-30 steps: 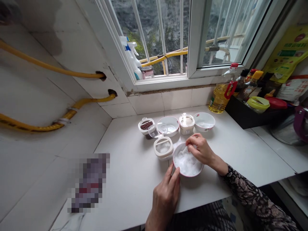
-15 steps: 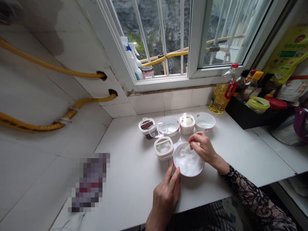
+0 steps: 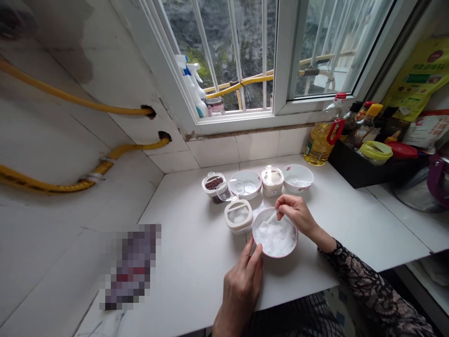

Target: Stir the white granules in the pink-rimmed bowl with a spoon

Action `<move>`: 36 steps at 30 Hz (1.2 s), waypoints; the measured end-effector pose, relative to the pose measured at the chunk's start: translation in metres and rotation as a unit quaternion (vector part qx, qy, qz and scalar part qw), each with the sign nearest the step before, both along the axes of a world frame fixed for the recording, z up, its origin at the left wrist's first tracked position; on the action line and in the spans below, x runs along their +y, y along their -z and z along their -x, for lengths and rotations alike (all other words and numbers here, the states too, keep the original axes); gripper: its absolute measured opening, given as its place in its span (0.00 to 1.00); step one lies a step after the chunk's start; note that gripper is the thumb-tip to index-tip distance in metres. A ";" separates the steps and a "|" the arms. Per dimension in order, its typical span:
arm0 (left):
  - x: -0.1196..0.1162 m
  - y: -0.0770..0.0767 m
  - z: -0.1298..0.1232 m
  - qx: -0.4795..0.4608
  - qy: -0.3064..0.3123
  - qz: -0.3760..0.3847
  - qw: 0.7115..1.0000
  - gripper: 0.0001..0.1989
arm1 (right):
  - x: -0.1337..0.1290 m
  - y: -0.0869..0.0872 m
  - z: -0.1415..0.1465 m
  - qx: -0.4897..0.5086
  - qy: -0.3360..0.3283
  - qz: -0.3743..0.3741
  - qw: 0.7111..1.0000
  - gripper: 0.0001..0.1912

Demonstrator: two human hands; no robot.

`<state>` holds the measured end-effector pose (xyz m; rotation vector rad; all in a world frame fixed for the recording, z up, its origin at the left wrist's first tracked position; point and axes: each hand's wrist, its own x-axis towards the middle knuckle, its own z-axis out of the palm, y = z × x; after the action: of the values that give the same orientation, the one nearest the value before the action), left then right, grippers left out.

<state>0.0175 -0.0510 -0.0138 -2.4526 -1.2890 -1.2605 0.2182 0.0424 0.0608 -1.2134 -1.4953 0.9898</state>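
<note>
A white bowl (image 3: 277, 252) with a pink rim stands near the counter's front and holds white granules (image 3: 278, 238). Pinched in the fingers of my right hand (image 3: 298, 215) is a small white spoon (image 3: 268, 220), its tip down at the granules on the bowl's left side. My left hand (image 3: 242, 283) rests its fingertips on the bowl's lower left rim, the fingers partly spread. Touching or very near the bowl's left side is an open-lidded clear jar (image 3: 239, 217) with white contents. Behind it are a jar of dark red grains (image 3: 214, 185) and a white bowl (image 3: 246, 182).
A beige-filled jar (image 3: 272, 181) and another white bowl (image 3: 299, 178) stand at the back. An oil bottle (image 3: 320, 140) and a black box (image 3: 354, 166) of condiments are at the right rear. A blurred patch (image 3: 131, 267) covers something at the left.
My right hand has shifted slightly, and the spoon's tip has moved a little left and toward me over the granules. My left hand has stayed in place.
</note>
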 end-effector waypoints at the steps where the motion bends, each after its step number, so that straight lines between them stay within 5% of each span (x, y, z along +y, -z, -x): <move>1: 0.000 0.000 0.000 -0.001 0.000 -0.001 1.000 0.15 | 0.001 -0.001 -0.001 0.033 -0.001 0.028 0.999 0.05; 14: 0.000 0.003 0.001 0.001 0.003 0.002 1.000 0.16 | 0.008 -0.002 -0.006 0.148 0.010 0.087 0.985 0.04; 19: 0.000 0.002 0.000 0.004 -0.001 -0.005 1.000 0.15 | 0.002 -0.002 0.005 0.149 0.023 -0.037 0.988 0.03; 22: 0.000 0.002 0.000 0.009 -0.004 -0.008 1.000 0.16 | -0.006 -0.003 0.015 0.033 0.019 -0.191 0.981 0.04; 27: 0.001 0.005 0.001 0.005 -0.002 -0.011 1.000 0.16 | -0.011 -0.007 0.021 -0.191 -0.070 -0.428 0.881 0.13; 36: 0.000 0.001 0.000 0.003 0.004 -0.001 1.000 0.15 | -0.007 -0.006 -0.001 -0.162 0.037 -0.360 0.918 0.10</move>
<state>0.0178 -0.0511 -0.0146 -2.4621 -1.2769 -1.2550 0.2194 0.0351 0.0668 -0.8942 -1.8249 0.1271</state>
